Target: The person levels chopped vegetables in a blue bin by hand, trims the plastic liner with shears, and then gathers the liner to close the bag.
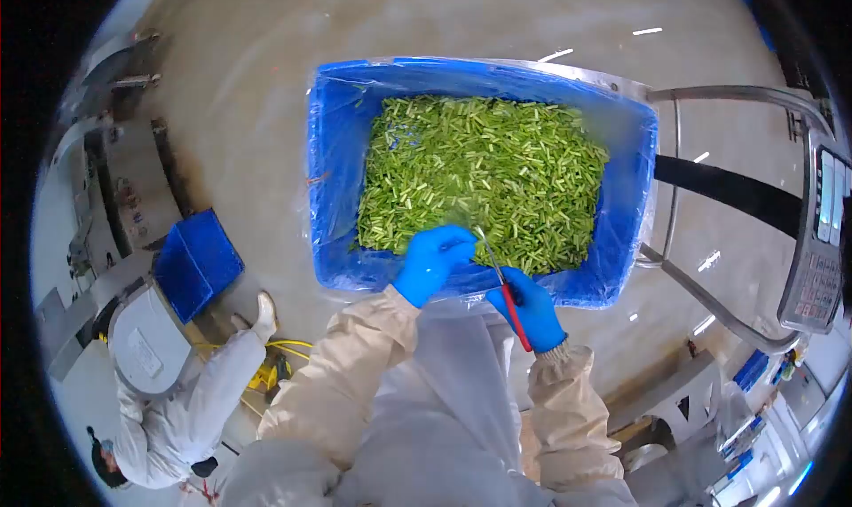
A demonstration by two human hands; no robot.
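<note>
Below me is a blue bin [344, 183] lined with clear plastic, holding a wide layer of short cut green stalks [488, 174]. My right hand [535, 314], in a blue glove, is shut on a red-handled knife [514, 316] over the bin's near edge. Its thin metal blade points up and left, toward the stalks. Just left of the blade is my blue-gloved left hand [435, 261], above the near side of the stalks. Its fingers are bent and pressed together; what lies between them, if anything, is hidden.
To the right, a scale display [816, 232] stands by a metal rail frame [710, 307]. On the left are a blue crate [197, 263], a person in white clothes [191, 414] beside a grey round-topped machine [151, 343], and a yellow hose [288, 347] on the wet floor.
</note>
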